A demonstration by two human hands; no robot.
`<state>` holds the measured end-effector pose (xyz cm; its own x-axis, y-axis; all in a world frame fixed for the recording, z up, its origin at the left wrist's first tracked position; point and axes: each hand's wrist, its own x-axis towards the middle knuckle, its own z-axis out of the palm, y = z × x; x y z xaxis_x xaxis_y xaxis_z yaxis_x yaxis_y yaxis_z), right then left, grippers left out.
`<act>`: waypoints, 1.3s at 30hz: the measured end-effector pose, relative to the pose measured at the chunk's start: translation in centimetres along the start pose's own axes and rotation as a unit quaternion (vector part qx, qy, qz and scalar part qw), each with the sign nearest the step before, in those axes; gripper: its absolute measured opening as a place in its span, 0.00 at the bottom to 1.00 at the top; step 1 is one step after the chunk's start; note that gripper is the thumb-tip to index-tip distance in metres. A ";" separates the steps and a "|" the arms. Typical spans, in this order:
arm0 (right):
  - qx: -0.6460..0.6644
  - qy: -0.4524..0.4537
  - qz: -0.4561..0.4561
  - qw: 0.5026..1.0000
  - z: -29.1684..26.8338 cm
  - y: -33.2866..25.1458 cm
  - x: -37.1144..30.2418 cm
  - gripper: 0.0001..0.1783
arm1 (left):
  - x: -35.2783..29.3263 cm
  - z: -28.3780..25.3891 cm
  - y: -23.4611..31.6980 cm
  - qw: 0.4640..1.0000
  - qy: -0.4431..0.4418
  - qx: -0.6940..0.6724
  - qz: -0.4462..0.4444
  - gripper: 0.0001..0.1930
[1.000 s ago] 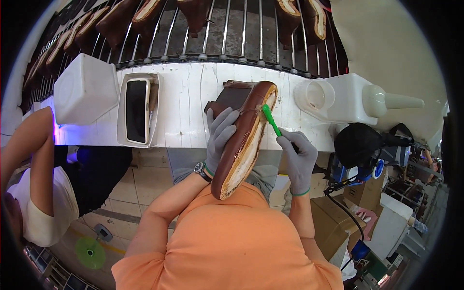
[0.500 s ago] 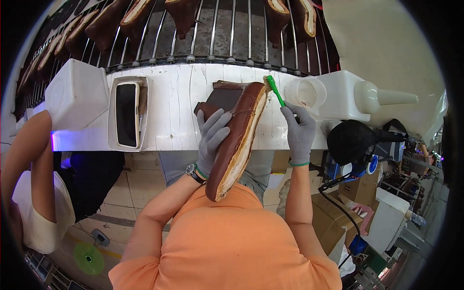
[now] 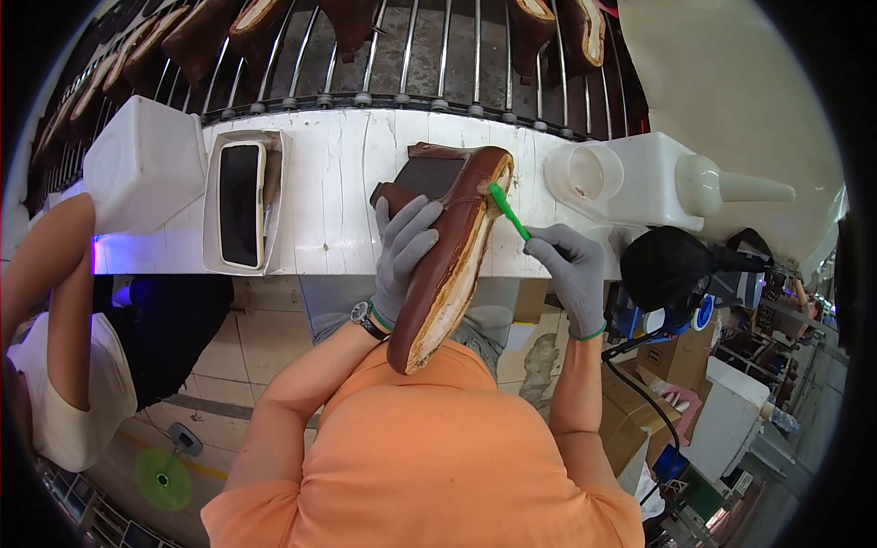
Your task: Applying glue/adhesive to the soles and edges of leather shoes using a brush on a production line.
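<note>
A brown leather boot lies tilted across the table's near edge, its pale unfinished underside turned to the right and its toe end pointing down at my orange shirt. My gloved left hand is closed round the boot's upper from the left side. In my gloved right hand is a green toothbrush, pinched by its handle. The bristle end rests against the boot's edge near the heel; the bristles themselves are mostly hidden behind the head.
Right of the boot stand a small translucent cup and a white plastic bottle. A phone sits in a white box at left, beside a white container. Beyond the table, a roller rack carries several boots. Another person's arm is at left.
The toothbrush has moved from beyond the boot's heel end down along its edge toward me, with my right hand following. My left hand keeps its hold on the boot.
</note>
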<state>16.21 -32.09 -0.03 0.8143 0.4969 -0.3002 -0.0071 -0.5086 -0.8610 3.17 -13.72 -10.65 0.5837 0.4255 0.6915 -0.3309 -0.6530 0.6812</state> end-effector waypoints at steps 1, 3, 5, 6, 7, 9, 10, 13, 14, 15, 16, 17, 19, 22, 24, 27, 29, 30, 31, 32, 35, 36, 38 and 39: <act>0.002 -0.011 0.000 1.000 0.1 -0.2 -0.3 0.07 | 0.0 0.0 0.0 1.000 -0.002 0.001 -0.001 0.23; 0.022 -0.011 -0.026 0.999 0.4 -0.5 -0.7 0.08 | 0.0 -0.1 0.0 1.000 -0.005 0.002 -0.003 0.23; 0.024 -0.017 -0.042 0.999 0.7 -0.9 -1.3 0.09 | 0.0 0.0 0.0 1.000 -0.001 0.002 -0.002 0.24; 0.016 -0.023 -0.046 0.999 0.7 -1.2 -1.7 0.09 | 0.0 0.1 0.0 1.000 0.001 -0.002 -0.002 0.24; 0.008 -0.030 -0.051 0.998 0.7 -1.4 -2.0 0.10 | 0.1 0.1 -0.1 1.000 0.008 -0.005 0.002 0.24; 0.005 -0.032 -0.066 0.997 1.0 -2.0 -2.6 0.11 | 0.1 0.1 -0.2 1.000 0.006 -0.004 0.003 0.24; 0.000 -0.032 -0.071 0.997 1.1 -2.3 -2.8 0.11 | 0.1 0.0 -0.2 1.000 -0.002 0.000 0.001 0.23; -0.011 -0.045 -0.084 0.995 1.1 -3.3 -3.7 0.12 | 0.3 -0.4 -0.2 1.000 -0.020 -0.003 -0.006 0.23; -0.017 -0.046 -0.101 0.994 1.1 -3.6 -3.9 0.12 | 0.3 -0.5 -0.2 1.000 -0.025 -0.007 -0.009 0.23; -0.022 -0.047 -0.117 0.992 1.3 -3.8 -4.2 0.12 | 0.4 -0.6 -0.2 1.000 -0.027 -0.009 -0.009 0.24; -0.026 -0.049 -0.132 0.990 1.4 -4.1 -4.4 0.12 | 0.5 -0.7 -0.1 0.999 -0.029 -0.011 -0.011 0.24; -0.040 -0.054 -0.143 0.987 1.5 -4.4 -4.6 0.13 | 0.5 -0.8 -0.1 0.999 -0.027 -0.015 -0.014 0.24; -0.067 -0.062 -0.165 0.982 1.7 -4.9 -5.2 0.13 | 0.6 -0.8 0.0 0.999 -0.023 -0.017 -0.019 0.26; -0.106 -0.056 -0.225 0.967 2.2 -5.8 -6.0 0.14 | 0.5 -0.7 0.0 0.999 -0.026 -0.018 -0.028 0.29; -0.149 -0.073 -0.290 0.943 2.4 -6.3 -6.5 0.14 | 0.3 -0.7 0.0 0.999 -0.023 -0.025 -0.040 0.31; -0.163 -0.127 -0.331 0.921 2.3 -6.8 -7.4 0.13 | 0.1 -0.7 0.1 0.989 -0.015 -0.085 -0.119 0.36; -0.119 -0.111 -0.294 0.942 2.2 -6.4 -7.5 0.12 | -0.1 -0.7 0.4 0.974 -0.008 -0.149 -0.173 0.36; -0.077 -0.069 -0.249 0.963 2.2 -6.0 -7.2 0.12 | -0.1 -0.8 0.5 0.983 -0.011 -0.104 -0.152 0.36; -0.032 -0.026 -0.205 0.978 2.4 -5.6 -7.0 0.12 | -0.1 -0.8 0.6 0.986 -0.012 -0.096 -0.137 0.37; -0.023 -0.002 -0.153 0.988 2.6 -5.1 -6.7 0.12 | -0.1 -0.9 0.7 0.988 -0.011 -0.087 -0.124 0.37; -0.007 0.019 -0.074 0.997 3.1 -4.7 -6.8 0.12 | 0.4 -0.8 0.5 0.995 -0.008 -0.058 -0.077 0.37; -0.008 -0.012 -0.094 0.995 3.3 -5.0 -7.4 0.12 | 0.6 -0.8 0.3 0.997 -0.007 -0.051 -0.065 0.37; -0.018 -0.080 -0.141 0.987 3.5 -5.9 -8.4 0.12 | 1.0 -0.9 0.2 0.995 -0.006 -0.086 -0.058 0.38; -0.021 -0.074 -0.149 0.986 3.6 -6.3 -8.6 0.12 | 1.2 -1.0 0.2 0.997 -0.011 -0.046 -0.055 0.38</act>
<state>7.20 -30.61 6.53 0.6825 0.7245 -0.0964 0.2454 -0.3515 -0.9034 3.01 -12.71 -9.43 0.6359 0.4777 0.6062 -0.3298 -0.5419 0.7730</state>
